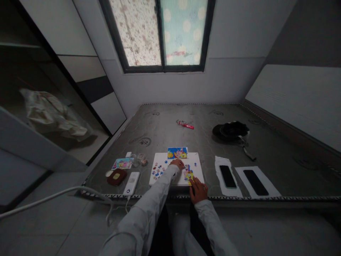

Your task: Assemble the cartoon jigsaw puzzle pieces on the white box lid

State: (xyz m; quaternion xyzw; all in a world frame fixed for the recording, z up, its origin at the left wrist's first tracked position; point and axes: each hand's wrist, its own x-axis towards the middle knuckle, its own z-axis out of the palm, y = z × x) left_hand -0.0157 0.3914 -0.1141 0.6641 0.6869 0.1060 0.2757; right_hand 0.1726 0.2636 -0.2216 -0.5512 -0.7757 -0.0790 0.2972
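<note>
A white board lies near the front edge of the mattress. My left hand is over its middle, fingers drawn together in a pinch. Whatever may be in that pinch is too small to make out. Just right of it is a partly joined jigsaw puzzle with a yellow cartoon figure. My right hand rests at the puzzle's lower right, its fingers stretched out and touching the board. Loose puzzle pieces are scattered on the board's left side. Along the far edge lies a picture card.
Left of the board are a second picture card, clear round containers, a brown case and a white power bank with a cable. Two phones on white sheets, a black cap and a red strap lie elsewhere.
</note>
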